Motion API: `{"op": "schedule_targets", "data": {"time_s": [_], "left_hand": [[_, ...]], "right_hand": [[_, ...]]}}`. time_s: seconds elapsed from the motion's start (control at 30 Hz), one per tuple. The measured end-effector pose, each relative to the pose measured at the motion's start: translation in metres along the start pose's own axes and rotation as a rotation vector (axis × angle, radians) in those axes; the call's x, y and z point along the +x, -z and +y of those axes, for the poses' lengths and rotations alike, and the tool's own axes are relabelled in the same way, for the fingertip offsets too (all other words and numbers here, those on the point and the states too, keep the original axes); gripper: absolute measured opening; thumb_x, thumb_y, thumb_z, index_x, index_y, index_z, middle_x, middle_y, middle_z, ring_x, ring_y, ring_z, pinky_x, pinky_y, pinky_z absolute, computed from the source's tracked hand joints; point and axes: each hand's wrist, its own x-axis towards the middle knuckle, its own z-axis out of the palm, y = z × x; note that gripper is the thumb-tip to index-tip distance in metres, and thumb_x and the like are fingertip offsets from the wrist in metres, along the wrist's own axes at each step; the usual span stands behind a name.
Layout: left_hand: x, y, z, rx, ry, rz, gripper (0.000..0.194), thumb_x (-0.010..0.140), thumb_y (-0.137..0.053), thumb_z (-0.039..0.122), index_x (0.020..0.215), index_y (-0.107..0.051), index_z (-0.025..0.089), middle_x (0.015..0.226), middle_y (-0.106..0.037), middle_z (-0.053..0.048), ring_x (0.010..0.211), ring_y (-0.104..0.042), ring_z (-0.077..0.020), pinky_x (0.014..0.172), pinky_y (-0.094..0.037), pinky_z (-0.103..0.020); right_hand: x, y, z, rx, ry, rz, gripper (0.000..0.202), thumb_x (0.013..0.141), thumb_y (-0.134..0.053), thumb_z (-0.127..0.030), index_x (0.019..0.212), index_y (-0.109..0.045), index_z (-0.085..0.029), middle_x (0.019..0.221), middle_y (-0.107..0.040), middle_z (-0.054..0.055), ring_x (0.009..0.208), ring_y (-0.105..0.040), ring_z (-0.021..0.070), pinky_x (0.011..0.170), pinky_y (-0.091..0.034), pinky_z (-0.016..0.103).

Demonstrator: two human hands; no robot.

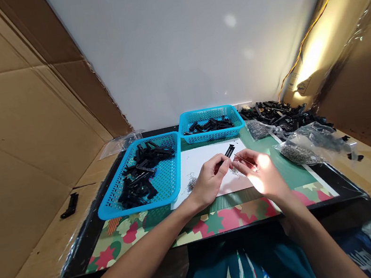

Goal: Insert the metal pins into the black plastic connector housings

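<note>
My left hand [210, 180] is closed around a slim black plastic part [229, 151], whose slotted end points up and away from me. Close beside it, my right hand [258, 171] pinches a thin stick-like tool [245, 160]; its exact kind is too small to make out. The fingertips of both hands meet near the lower end of the black part. Under them lies a white sheet [189, 160]. A small heap of tiny metal pieces [192, 182] rests on the sheet left of my hands, and a few more lie partly hidden beneath my fingers.
A large blue basket [103, 212] of black parts stands left, a smaller blue basket [209, 111] behind. At right are a black-part pile [274, 113] and clear bags of tiny metal pieces [297, 152]. One loose black part [70, 205] lies on cardboard at left.
</note>
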Motion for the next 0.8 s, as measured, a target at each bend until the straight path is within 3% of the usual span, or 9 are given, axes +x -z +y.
{"op": "schedule_targets", "data": {"time_s": [0.17,0.37,0.57,0.67,0.8], "left_hand": [[0.001,-0.002,-0.001,-0.139,0.069,-0.033,0.035,0.1,-0.056,0.046,0.083,-0.062,0.017,0.079,-0.053,0.0,0.072,-0.044,-0.014,0.069,-0.037,-0.027],[0.002,-0.003,0.002,-0.405,0.211,-0.123,0.039,0.093,-0.066,0.05,0.076,-0.057,0.016,0.071,-0.042,0.004,0.062,-0.034,-0.0099,0.059,-0.028,-0.026],[0.002,-0.004,0.007,-0.45,0.242,-0.157,0.042,0.091,-0.069,0.05,0.073,-0.055,0.015,0.067,-0.039,0.004,0.061,-0.031,-0.0094,0.058,-0.022,-0.026],[0.002,-0.004,0.009,-0.425,0.247,-0.165,0.043,0.094,-0.066,0.052,0.076,-0.06,0.013,0.069,-0.041,0.003,0.062,-0.033,-0.0096,0.058,-0.024,-0.026],[0.002,-0.003,0.007,-0.407,0.189,-0.146,0.041,0.097,-0.063,0.052,0.093,-0.067,0.012,0.079,-0.052,0.0,0.065,-0.037,-0.0098,0.061,-0.029,-0.025]], "right_hand": [[-0.007,0.005,0.001,-0.116,0.058,0.043,0.016,0.091,-0.071,-0.035,0.091,-0.069,-0.019,0.081,-0.067,0.003,0.074,-0.059,0.0173,0.069,-0.045,0.03],[-0.013,0.009,0.003,-0.274,0.278,0.077,0.006,0.096,-0.068,-0.027,0.095,-0.07,-0.021,0.089,-0.066,0.004,0.078,-0.059,0.0175,0.071,-0.047,0.031],[-0.014,0.011,-0.001,-0.389,0.407,0.102,0.008,0.097,-0.066,-0.025,0.094,-0.072,-0.022,0.081,-0.062,0.003,0.078,-0.057,0.0192,0.072,-0.049,0.032],[-0.016,0.011,-0.003,-0.339,0.386,0.114,0.011,0.098,-0.065,-0.026,0.09,-0.071,-0.021,0.082,-0.063,0.003,0.077,-0.057,0.0185,0.071,-0.048,0.032],[-0.019,0.009,-0.004,-0.166,0.235,0.131,0.014,0.096,-0.07,-0.032,0.089,-0.071,-0.019,0.08,-0.063,0.001,0.072,-0.057,0.016,0.066,-0.046,0.029]]}}
